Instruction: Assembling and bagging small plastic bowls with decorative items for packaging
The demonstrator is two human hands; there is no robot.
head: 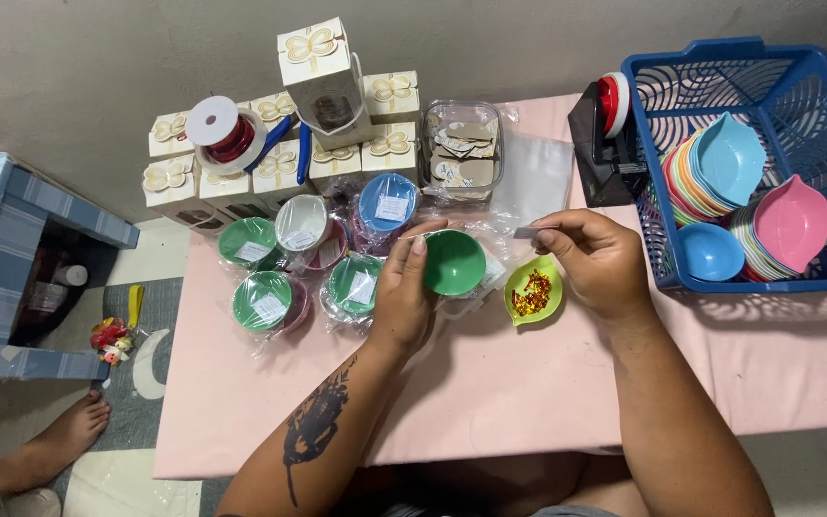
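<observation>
Here, looking down from my head camera, my left hand (pixel 402 292) is curled around a small green bowl (pixel 454 261), thumb along its near side and fingers wrapped behind, holding it tilted just above the pink table (pixel 490 383) with its hollow facing me. My right hand (pixel 597 260) is closed in a pinch, thumb and forefinger pressed on a short piece of clear tape (pixel 525 232) whose free end points toward the bowl; the other fingers are folded in. Between my two hands, just below the tape, a yellow-green leaf-shaped dish (pixel 534 290) lies on the table with red and gold bits (pixel 533 294) heaped in it. To the left of my left hand are several wrapped green bowls (pixel 262 302), each with a white label on top, along with a white one (pixel 301 222) and a blue one (pixel 387 203). Beyond them, farther from me, cream gift boxes (pixel 323 72) with bow motifs are stacked against the wall, a spool of red ribbon (pixel 224 129) resting on them. Straight past my left fingertips stands a clear plastic container (pixel 461 148) of paper tags. Beyond my right hand is a black tape dispenser (pixel 603 134), and to the right of that hand a blue plastic basket (pixel 815 105) holds stacks of coloured leaf-shaped dishes (pixel 720 168). A bare foot (pixel 64 436) shows on the floor far left of my left arm.
</observation>
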